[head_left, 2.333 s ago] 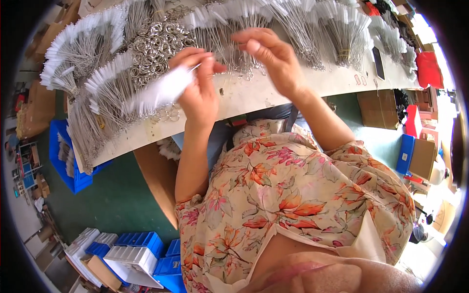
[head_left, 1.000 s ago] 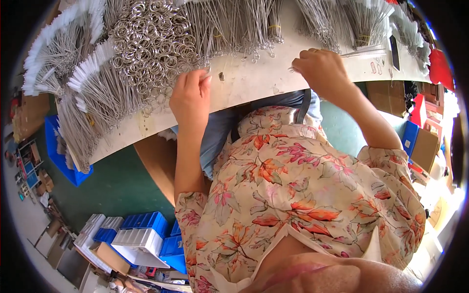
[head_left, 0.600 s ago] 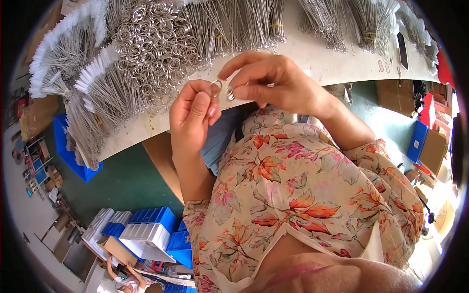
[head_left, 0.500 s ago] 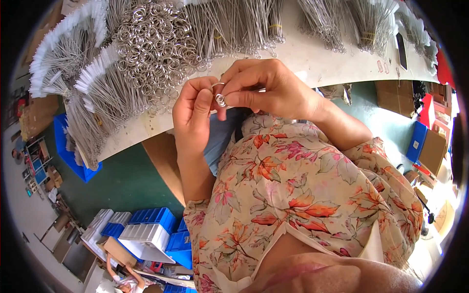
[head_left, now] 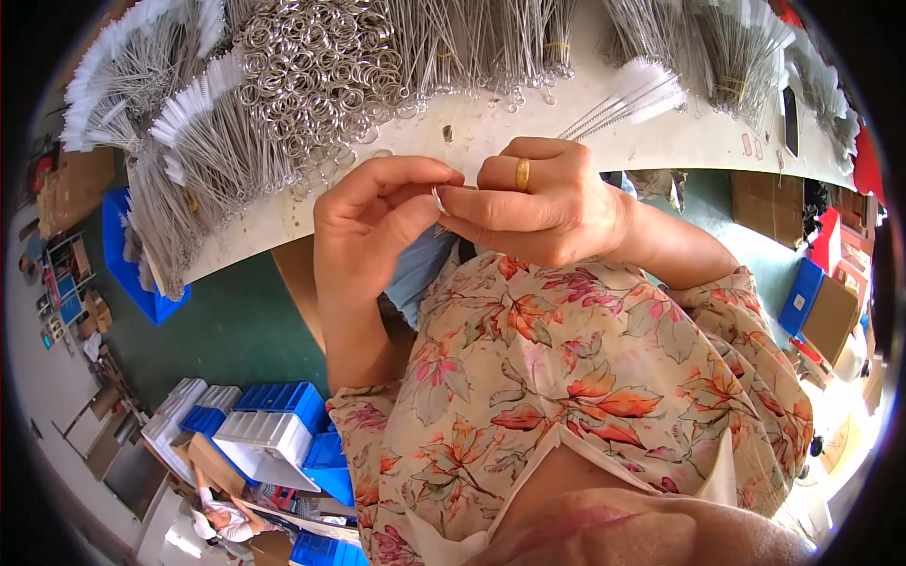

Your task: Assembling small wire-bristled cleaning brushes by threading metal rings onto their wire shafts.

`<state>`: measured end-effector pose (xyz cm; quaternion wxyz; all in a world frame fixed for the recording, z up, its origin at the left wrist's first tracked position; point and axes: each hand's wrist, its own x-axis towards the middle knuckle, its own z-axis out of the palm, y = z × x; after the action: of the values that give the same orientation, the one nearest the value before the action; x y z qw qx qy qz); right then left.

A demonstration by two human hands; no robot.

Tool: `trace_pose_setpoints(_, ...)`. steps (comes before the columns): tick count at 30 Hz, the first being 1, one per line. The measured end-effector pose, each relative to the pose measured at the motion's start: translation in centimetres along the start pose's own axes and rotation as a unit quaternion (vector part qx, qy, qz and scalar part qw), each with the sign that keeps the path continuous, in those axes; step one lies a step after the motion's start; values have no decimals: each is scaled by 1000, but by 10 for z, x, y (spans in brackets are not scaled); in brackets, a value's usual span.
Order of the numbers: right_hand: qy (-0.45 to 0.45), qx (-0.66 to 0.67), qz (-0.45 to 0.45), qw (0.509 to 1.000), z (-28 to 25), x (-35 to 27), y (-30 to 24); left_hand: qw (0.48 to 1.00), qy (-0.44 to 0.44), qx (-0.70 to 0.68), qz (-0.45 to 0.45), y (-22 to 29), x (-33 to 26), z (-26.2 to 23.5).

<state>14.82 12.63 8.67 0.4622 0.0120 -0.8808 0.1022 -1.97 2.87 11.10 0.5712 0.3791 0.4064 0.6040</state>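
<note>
Workbench: pale table (head_left: 661,146) across the top of the view, crowded with goods; green floor below its near edge, blue and white bins (head_left: 274,429) at lower left.
Stock on table: heap of loose metal rings (head_left: 321,66) toward the left end; bundles of thin wire brushes with white tips (head_left: 203,141) fanned along the left edge; more wire bundles (head_left: 727,47) toward the right end.
Left hand (head_left: 373,226): raised just off the near edge of the table, thumb and forefinger closed to a pinch on a small ring (head_left: 438,196).
Right hand (head_left: 543,203): touching the left hand, fingers curled and closed on the same ring from the other side; gold band on one finger.
Ring, position: between the two sets of fingertips, in the air over the lap, clear of the table.
Ring, look: small, silvery, thin wire loop; only a short arc shows, the rest hidden by fingers. Whether anything is threaded on it cannot be told.
Handling note (judgement): light steady pinch from both sides, ring turned edge-up to the eye, elbows kept close; too hard a squeeze likely flips so small a loop away.
</note>
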Motion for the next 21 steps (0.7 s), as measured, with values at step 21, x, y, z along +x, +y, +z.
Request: trace_pose_setpoints(21, -12, 530, 467, 708, -14, 39, 1, 818, 82, 450, 349, 6, 1, 16)
